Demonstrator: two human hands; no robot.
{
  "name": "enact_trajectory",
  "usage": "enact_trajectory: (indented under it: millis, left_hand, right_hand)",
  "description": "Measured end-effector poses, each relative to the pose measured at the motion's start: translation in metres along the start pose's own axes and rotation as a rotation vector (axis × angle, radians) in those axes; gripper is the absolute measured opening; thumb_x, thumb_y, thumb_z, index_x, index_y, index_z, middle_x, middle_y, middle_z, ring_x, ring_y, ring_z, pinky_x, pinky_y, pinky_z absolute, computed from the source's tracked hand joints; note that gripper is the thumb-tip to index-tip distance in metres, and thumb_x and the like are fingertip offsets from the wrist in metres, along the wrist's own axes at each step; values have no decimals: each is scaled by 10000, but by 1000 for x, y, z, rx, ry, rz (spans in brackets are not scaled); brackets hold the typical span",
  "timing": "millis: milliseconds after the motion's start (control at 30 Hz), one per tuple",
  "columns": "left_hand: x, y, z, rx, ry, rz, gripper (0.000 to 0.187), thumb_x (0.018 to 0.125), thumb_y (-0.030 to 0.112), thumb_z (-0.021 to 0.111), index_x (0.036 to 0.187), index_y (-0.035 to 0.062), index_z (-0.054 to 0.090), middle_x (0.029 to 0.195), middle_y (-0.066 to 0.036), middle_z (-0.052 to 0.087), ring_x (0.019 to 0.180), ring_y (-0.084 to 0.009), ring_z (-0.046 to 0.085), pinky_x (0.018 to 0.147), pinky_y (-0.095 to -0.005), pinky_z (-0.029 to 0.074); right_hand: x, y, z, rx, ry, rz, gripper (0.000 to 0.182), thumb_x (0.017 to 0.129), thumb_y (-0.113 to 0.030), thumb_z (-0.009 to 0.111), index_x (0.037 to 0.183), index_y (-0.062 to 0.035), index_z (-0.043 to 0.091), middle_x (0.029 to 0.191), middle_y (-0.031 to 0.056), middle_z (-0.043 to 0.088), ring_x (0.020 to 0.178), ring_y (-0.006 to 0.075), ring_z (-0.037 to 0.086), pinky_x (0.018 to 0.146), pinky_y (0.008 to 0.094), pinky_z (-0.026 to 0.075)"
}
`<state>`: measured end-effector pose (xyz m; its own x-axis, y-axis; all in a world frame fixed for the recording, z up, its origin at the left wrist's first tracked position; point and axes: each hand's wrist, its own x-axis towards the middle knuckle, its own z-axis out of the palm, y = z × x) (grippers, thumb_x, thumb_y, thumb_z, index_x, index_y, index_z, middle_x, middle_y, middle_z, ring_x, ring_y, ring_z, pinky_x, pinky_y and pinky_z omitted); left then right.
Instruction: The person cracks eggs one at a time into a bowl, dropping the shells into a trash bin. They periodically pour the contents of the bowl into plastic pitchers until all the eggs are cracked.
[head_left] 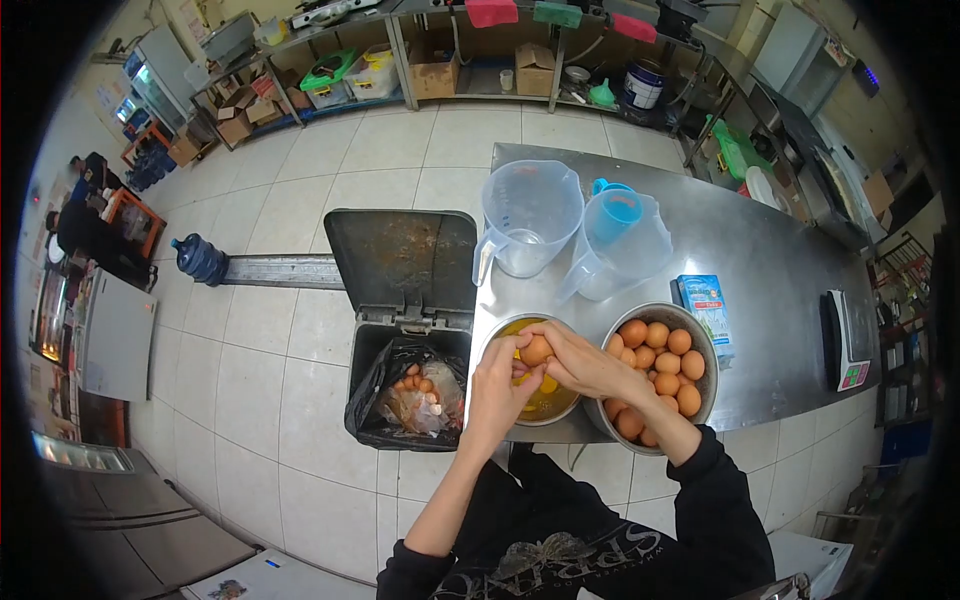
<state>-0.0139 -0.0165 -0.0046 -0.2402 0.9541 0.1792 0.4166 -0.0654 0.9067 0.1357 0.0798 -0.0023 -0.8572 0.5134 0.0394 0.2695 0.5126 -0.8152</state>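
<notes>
A brown egg [536, 350] is between my two hands, above a metal bowl [556, 414] that holds yellow yolks and clear egg white. My left hand [494, 382] has its fingertips closed on the egg's left and lower side. From the right, the fingers of my right hand [585, 362] press round the same egg. Whether its shell is cracked, I cannot make out. Just right of my right hand stands a larger metal bowl [712, 385] with many whole brown eggs [668, 362], partly behind my right forearm.
A bin with its lid [402, 262] raised stands left of the steel table [780, 300]; eggshells [415, 385] lie in its black bag. Plastic measuring jugs [530, 215], a blue cup [615, 215], a blue-white carton [706, 315] and a scale [848, 345] are on the table. Two people stand far left.
</notes>
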Motion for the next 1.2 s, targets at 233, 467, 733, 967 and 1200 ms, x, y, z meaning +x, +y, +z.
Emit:
enact_trajectory:
  millis: [233,467,733,967,1200]
  left_hand:
    - [-4,-23,14,7,13,-40,384,790,-25,643,1151,7,514,1040,-190,606,812,-317,653,722,-370,537]
    - [-2,-33,-4,166,40,169,359,744,-90,553,1083,26,528,1129,-147,595,1028,-349,569,853,-403,489]
    - [-30,9,0,23,148,-2,511,714,-48,674,1091,51,343,1115,-148,517,1093,-247,500,918,-337,442]
    - [-72,-81,-65,715,297,-345,584,724,144,777,1212,69,464,1390,-221,364,1333,-397,303,1083,-487,256]
    - [-68,-56,-79,457,560,-266,464,848,121,666,1259,45,464,1415,-214,323,1352,-373,277,1096,-481,229]
  right_hand:
    - [4,9,14,-90,18,70,492,820,-30,476,1310,-28,423,1195,198,487,1136,371,515,974,417,416]
    - [-1,17,6,-227,60,-180,517,776,32,565,1270,-115,523,1177,130,527,1113,318,548,920,395,469]
    - [-32,-32,2,-336,514,-26,559,605,-194,823,1122,-138,620,1074,96,551,1053,309,486,936,408,386]
    - [-117,72,-63,-947,341,704,396,652,-75,753,1027,-70,625,1108,142,532,946,313,597,810,412,507]
    - [-116,57,-73,-753,315,751,391,613,-14,738,971,-29,581,1106,182,491,871,326,630,716,407,551]
